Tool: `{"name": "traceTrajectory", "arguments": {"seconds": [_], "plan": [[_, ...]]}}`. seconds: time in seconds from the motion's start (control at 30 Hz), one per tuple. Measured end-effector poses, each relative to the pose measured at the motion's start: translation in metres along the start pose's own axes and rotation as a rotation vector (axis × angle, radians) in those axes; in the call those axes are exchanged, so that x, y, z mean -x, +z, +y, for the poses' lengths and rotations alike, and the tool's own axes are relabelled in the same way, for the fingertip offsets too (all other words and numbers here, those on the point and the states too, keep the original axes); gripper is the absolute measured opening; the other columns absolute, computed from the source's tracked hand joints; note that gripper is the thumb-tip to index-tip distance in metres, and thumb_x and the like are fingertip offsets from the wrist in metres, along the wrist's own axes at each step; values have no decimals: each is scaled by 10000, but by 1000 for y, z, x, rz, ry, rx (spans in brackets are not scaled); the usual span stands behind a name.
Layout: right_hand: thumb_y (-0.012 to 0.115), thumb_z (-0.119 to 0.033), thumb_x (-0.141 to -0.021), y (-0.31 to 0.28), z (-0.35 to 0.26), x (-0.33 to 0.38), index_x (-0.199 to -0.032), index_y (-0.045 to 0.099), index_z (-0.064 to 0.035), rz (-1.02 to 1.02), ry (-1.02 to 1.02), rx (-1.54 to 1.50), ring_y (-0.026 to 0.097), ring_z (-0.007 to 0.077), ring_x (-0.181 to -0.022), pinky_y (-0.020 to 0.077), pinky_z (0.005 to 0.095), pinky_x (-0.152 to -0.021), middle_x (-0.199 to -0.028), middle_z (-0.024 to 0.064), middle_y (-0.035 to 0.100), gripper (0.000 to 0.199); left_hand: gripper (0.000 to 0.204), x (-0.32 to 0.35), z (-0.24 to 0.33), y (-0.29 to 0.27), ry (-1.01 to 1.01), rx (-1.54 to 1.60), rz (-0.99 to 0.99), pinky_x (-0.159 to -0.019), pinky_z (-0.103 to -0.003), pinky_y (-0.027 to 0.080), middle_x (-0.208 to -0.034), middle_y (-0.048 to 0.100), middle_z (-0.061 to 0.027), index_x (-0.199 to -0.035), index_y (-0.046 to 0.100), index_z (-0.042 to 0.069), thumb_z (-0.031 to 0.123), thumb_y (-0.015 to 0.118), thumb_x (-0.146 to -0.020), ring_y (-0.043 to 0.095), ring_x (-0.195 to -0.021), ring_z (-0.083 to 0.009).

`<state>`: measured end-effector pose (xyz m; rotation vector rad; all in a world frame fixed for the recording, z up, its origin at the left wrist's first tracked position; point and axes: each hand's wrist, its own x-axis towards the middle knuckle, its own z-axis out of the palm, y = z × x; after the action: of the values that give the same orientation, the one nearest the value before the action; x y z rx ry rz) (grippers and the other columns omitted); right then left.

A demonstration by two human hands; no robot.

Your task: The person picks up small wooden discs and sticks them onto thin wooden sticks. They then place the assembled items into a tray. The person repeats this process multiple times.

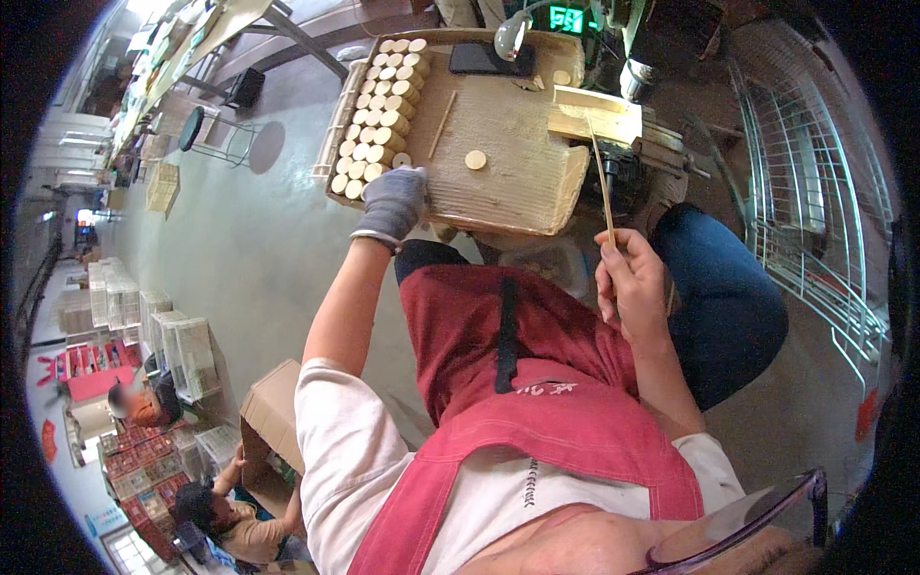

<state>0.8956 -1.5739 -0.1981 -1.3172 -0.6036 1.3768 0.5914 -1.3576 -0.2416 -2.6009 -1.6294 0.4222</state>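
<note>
My left hand (395,199), in a grey glove, rests on the near edge of a wooden tray (517,144), its fingers at the near end of rows of pale round wooden discs (379,110). One loose disc (475,160) and a short stick (442,124) lie on the tray's middle. My bare right hand (628,283) pinches a long thin bamboo stick (601,177) that points up toward a wooden block (594,120) by a machine. My red apron (537,383) fills the foreground.
A black phone (491,59) lies at the tray's far end. A wire rack (815,182) stands at the right. A stool (206,129) stands on the grey floor at the left. A cardboard box (268,412), stacked crates (182,350) and two other people (144,402) are at the lower left.
</note>
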Motion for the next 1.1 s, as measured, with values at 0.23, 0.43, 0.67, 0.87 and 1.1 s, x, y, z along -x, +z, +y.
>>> {"name": "traceTrajectory", "arguments": {"seconds": [0.23, 0.43, 0.67, 0.87, 1.1], "plan": [[577, -183, -1051, -13, 7, 2, -1121, 585, -50, 8, -16, -28, 426, 66, -401, 358, 224, -339, -638, 9, 547, 151, 203, -22, 14, -13, -20, 56, 36, -799, -472, 568, -1006, 702, -148, -1047, 671, 133, 217, 676, -862, 706, -965, -348], [577, -185, -1050, -15, 12, 4, -1114, 587, -50, 12, -11, -48, 423, 70, -394, 357, 230, -341, -631, 9, 547, 149, 306, -32, 32, -23, 50, 62, -37, -825, -474, 566, -992, 725, -161, -986, 723, 120, 361, 763, -801, 706, -971, -360], [570, -200, -1057, -15, 14, 3, -1108, 592, -54, 15, -26, -27, 425, 72, -388, 341, 228, -339, -615, 2, 538, 155, 276, -26, 38, -7, 108, -3, -103, -750, -482, 590, -931, 744, -156, -937, 710, 100, 298, 782, -758, 735, -915, -354], [571, -200, -1057, -15, 14, 3, -1110, 594, -56, 11, -23, -10, 434, 70, -399, 349, 224, -349, -615, -3, 536, 155, 239, -30, 32, -15, 27, 393, 53, -763, -475, 546, -890, 719, -151, -894, 645, 105, 259, 791, -783, 703, -904, -369], [566, -188, -1057, -13, 14, 1, -1107, 590, -55, 29, -37, 13, 441, 70, -414, 356, 224, -350, -623, 4, 533, 144, 337, -74, 37, 9, -15, 675, 302, -824, -414, 563, -880, 732, -150, -982, 708, 75, 295, 849, -769, 716, -882, -343]]}}
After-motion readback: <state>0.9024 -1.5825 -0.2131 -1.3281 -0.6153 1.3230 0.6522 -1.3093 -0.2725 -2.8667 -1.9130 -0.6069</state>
